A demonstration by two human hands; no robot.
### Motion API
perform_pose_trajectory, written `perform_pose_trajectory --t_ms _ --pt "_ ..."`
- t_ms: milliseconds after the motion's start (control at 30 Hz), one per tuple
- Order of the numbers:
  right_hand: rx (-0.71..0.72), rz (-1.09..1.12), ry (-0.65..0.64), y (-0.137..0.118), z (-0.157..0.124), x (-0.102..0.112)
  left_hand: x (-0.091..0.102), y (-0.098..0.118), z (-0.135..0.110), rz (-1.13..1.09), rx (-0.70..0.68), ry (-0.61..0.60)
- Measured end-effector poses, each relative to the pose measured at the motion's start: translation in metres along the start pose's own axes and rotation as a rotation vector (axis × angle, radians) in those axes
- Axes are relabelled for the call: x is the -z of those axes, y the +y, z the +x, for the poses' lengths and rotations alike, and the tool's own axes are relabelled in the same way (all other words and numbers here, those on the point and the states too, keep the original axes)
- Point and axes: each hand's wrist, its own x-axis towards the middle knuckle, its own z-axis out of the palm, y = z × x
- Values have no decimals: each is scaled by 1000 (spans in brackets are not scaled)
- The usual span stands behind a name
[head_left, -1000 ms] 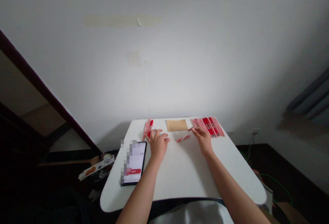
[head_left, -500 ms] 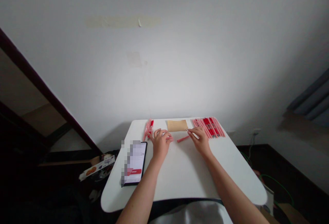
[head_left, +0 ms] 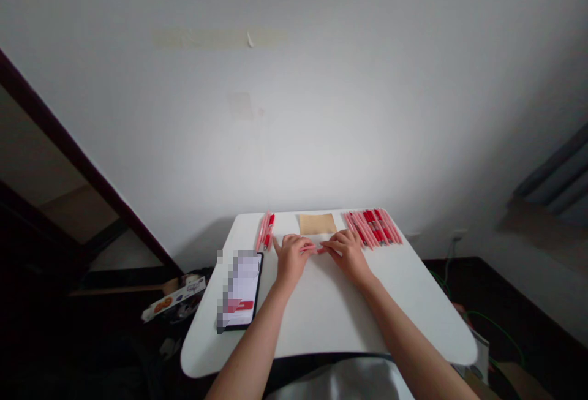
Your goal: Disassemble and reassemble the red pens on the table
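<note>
On the white table my left hand and my right hand meet at the middle, fingertips pinched from both sides on one red pen. A small group of red pens lies at the far left of the table, just beyond my left hand. A larger row of several red and pink pens lies at the far right, beside my right hand. A brown paper piece sits between the two groups, behind my hands.
A phone with a lit screen lies near the table's left edge. A white wall stands right behind the table. On the dark floor at left lies a printed box; cables run on the floor at right.
Both hands have drawn together toward the middle. The loose red pen that lay between them is now gripped by both hands; my left hand left the small pen group.
</note>
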Motion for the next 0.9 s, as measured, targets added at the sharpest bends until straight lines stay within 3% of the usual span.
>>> perform_pose_trajectory --t_ms 533,900 --pt "21 -10 -12 -1 1 -3 -8 0 -1 -45 -22 -38" --pt "-67 78 40 6 1 -5 -8 -1 -2 -22 -25 -105"
